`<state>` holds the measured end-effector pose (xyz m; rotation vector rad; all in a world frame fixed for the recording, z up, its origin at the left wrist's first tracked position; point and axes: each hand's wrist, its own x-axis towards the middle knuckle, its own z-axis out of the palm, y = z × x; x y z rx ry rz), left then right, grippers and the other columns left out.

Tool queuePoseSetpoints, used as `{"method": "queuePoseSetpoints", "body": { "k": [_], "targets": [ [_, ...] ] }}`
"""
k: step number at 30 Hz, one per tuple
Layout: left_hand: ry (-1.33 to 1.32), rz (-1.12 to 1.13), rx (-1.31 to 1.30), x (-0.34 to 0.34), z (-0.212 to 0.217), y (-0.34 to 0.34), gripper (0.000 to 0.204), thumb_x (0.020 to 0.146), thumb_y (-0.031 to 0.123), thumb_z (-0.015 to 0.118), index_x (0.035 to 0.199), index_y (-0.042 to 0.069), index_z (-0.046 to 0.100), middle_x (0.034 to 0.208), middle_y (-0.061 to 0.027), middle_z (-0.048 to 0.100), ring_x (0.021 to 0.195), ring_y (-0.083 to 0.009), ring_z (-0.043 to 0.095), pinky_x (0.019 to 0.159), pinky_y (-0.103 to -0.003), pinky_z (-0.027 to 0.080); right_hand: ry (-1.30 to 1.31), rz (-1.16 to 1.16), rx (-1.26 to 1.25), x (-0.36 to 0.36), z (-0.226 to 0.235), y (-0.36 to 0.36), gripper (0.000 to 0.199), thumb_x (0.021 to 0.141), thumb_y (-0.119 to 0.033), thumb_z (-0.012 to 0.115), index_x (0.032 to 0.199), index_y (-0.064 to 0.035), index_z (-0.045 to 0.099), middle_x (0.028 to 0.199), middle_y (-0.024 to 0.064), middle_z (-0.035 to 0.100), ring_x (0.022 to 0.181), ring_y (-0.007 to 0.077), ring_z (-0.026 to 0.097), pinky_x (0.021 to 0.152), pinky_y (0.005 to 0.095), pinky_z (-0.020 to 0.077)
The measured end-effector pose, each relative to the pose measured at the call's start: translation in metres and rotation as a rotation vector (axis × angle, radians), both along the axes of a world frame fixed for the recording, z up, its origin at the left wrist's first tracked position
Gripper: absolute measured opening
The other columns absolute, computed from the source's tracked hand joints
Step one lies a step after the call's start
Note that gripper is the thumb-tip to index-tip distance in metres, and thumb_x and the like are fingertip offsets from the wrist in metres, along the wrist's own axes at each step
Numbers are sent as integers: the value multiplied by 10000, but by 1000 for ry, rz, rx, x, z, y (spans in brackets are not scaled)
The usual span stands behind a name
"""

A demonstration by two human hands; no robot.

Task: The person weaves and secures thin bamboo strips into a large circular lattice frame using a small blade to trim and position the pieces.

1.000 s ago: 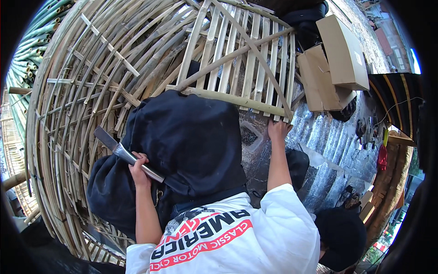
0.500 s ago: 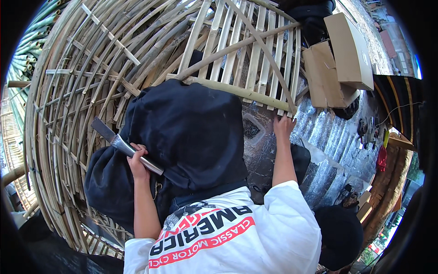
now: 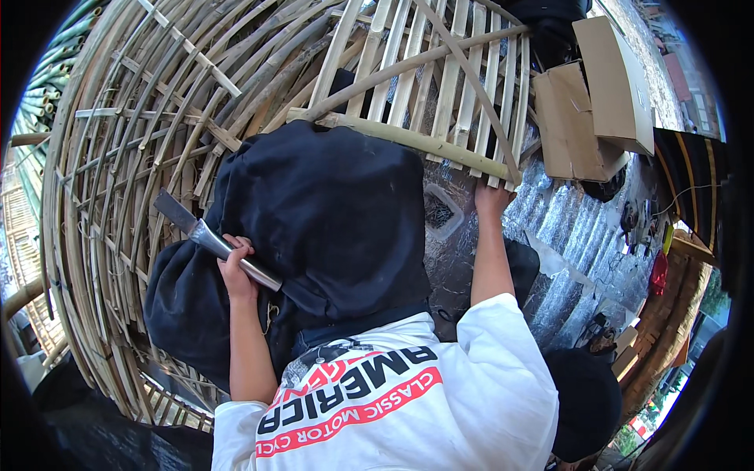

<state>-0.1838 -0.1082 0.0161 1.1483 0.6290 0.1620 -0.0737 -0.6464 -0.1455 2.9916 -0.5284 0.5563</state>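
Note:
My left hand (image 3: 237, 263) is wrapped round the tubular metal handle of a flat-bladed chopping tool (image 3: 214, 238). The blade points up and left, over the dark cloth on my left knee. At the near right corner of a bamboo slat frame (image 3: 420, 140), my right hand (image 3: 492, 198) grips the slat ends, its fingertips hidden beneath them. The frame has parallel slats, a round bamboo rail along its near edge and crossed braces. Its near edge lies against the dark clothing (image 3: 326, 212) over my legs.
Stacked curved bamboo strips (image 3: 118, 212) fill the left side. Cardboard boxes (image 3: 616, 86) stand beyond the frame at right. A clear plastic container (image 3: 444, 212) sits beside my right leg on silvery sheeting (image 3: 569, 228). A red item (image 3: 658, 271) lies farther right.
My right hand has slid a little farther under the frame's corner, hiding more of its fingers. The view has shifted slightly; my left hand keeps its hold on the tool.

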Motion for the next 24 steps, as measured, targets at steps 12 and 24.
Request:
{"method": "queuePoseSetpoints", "body": {
  "k": [12,24],
  "targets": [
    [-15,-5,-7,2,4,-5,152,723,49,591,805,66,464,744,-80,502,765,-184,499,801,-297,401,-149,-57,335,20,-20,5,634,870,-562,653,1344,-144,601,1408,193,560,1323,443,484,1064,614,363],
    [22,0,-4,0,3,-1,164,709,49,604,804,66,471,743,-79,506,768,-183,501,795,-293,399,-229,22,320,20,-68,-39,667,887,-600,620,1366,-138,577,1394,207,559,1337,446,455,1121,564,347]
  ]
}}
